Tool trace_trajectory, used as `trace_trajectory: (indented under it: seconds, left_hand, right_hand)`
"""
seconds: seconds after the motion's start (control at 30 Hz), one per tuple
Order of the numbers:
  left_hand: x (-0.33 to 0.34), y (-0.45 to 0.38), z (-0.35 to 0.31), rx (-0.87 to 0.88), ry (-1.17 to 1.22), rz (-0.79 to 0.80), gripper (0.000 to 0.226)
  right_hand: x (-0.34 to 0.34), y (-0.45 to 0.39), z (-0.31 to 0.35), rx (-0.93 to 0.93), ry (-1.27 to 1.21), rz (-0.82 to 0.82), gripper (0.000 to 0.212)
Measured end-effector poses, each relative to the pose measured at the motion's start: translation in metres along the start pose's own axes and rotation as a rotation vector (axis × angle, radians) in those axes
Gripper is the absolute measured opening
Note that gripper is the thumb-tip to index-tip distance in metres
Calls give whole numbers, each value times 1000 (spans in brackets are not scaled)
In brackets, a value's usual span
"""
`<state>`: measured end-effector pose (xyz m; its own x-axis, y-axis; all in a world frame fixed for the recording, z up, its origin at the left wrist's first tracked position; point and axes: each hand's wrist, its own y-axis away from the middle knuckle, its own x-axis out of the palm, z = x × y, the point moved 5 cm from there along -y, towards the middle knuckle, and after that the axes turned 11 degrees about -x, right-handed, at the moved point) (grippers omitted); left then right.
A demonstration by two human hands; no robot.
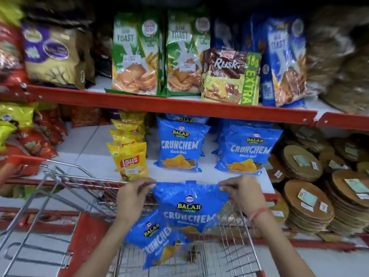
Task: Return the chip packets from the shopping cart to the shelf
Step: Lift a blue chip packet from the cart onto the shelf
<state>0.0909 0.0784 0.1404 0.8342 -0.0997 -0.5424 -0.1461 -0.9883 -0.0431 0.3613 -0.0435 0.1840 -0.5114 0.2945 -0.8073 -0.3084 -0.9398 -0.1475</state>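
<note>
I hold a blue Balaji Crunchem chip packet (pixel 189 206) by its top corners above the wire shopping cart (pixel 235 256). My left hand (pixel 131 196) pinches its top left corner and my right hand (pixel 241 192) pinches its top right corner. A second blue Crunchem packet (pixel 157 244) lies tilted in the cart just below it. On the white shelf (pixel 95 154) behind stand two rows of the same blue packets, one row (pixel 179 146) in the middle and another row (pixel 245 150) to the right, upright and facing me.
Yellow Lay's packets (pixel 129 156) stand left of the blue ones. Stacks of round brown papad discs (pixel 311 204) fill the right. Toast and rusk packs (pixel 229 76) sit on the upper shelf behind a red shelf rail (pixel 159 102). Red snack bags (pixel 40 140) lie left.
</note>
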Motion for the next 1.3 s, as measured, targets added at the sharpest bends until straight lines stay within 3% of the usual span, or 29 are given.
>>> trace_trajectory:
  seconds: [0.3,0.5,0.67,0.77,0.87,0.93,1.0,1.1,1.17,1.3]
  left_hand:
    - [-27,-55,-93,97,185,-99,9]
    - [-7,-86,-97,114,74,-132,11]
    - [21,-98,-66,64,4,-62,12]
    - [30,-95,-46,11,55,-53,16]
    - [32,-81,-16,-98,183,-57,21]
    - [34,-67,15,-174,234,-67,21]
    - [32,-50,43,-219,174,-86,17]
    - [36,-27,91,-349,176,33,23]
    - [43,-19,128,-443,117,160,31]
    - [55,-18,181,-458,-411,399,40]
  right_hand:
    - [-88,-74,46,-167,94,-280,12]
    - [-64,-113,16,-120,74,-223,10]
    - [-19,-129,-21,-23,33,-134,11]
    - [-4,-126,-28,12,41,-189,19]
    - [8,-107,-17,-231,186,-406,28]
    - [28,-87,-5,-432,238,-505,22]
    - [63,-68,2,-552,234,-443,16]
    - [131,-49,-2,-558,140,-173,15]
    - [172,-41,-11,-402,47,55,11]
    - [232,-35,-30,60,-7,433,23]
